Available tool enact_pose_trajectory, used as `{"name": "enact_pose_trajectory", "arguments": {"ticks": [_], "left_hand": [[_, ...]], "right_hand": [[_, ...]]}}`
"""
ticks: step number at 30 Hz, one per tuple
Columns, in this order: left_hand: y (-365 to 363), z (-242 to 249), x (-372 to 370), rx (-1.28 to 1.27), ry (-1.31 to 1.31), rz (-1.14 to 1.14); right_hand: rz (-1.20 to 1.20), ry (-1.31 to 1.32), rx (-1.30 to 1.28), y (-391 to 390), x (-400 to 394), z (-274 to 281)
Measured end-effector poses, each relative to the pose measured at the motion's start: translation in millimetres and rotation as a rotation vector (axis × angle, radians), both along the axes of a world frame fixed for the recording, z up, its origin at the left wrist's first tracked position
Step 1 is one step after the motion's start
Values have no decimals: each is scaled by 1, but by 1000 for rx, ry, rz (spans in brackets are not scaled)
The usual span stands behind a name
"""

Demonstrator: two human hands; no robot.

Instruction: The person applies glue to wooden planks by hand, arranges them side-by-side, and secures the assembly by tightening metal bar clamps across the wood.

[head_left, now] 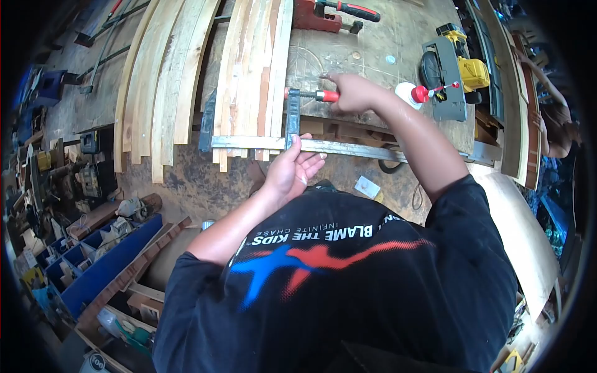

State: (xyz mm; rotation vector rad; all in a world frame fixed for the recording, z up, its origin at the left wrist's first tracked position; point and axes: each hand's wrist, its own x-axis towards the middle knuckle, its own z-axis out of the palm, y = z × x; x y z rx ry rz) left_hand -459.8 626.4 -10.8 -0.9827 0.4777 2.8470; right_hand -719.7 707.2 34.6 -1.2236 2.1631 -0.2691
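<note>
A long metal bar clamp (pixel 367 150) lies across the ends of several wood strips (pixel 249 68) set side by side. Its black sliding jaw (pixel 292 118) stands at their right side, and the fixed jaw (pixel 208 121) is at their left. My left hand (pixel 287 174) holds the bar by the sliding jaw, thumb up against it and fingers loosely curled below. At the clamp's red screw handle (pixel 327 96), my right hand (pixel 356 93) is closed round the outer end. The index finger sticks out to the left, and the handle's tip is hidden.
More wood strips (pixel 168 74) lie on the workbench (pixel 367 56) to the left. A white glue bottle with red cap (pixel 410 94) and a yellow circular saw (pixel 451 71) stand at right. Blue bins (pixel 102 267) sit lower left. Another person's arm (pixel 547 81) shows at far right.
</note>
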Motion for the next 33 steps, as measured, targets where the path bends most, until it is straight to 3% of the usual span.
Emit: {"name": "enact_pose_trajectory", "arguments": {"ticks": [4,7,8,11,15,20,23,24,27,28,31,33], "left_hand": [[0,-1,3,30,18,15],[-1,-6,2,27,49,3],[0,-8,4,27,60,1],[-1,3,2,22,33,-15],[-2,-6,1,32,42,-25],[-2,-2,0,28,17,-37],[-3,0,1,33,44,-29],[-3,1,1,43,41,-25],[-3,0,0,38,19,-33],[-4,-1,-1,39,25,-39],[-4,-2,1,44,38,-42],[-5,-3,1,46,57,-49]], "right_hand": [[22,266,120,0,42,10],[16,89,177,-16,19,-6],[154,-116,265,-24,5,9],[-46,-456,444,-33,-11,6],[55,114,161,-15,23,17],[-36,226,168,-17,27,-15],[106,-323,462,-37,-10,-7],[61,-478,409,-37,-14,-17],[-32,-374,300,-27,-5,2],[72,-194,191,-18,-4,-9],[-12,234,-4,-4,37,4],[-43,197,106,-9,40,-1]]}}
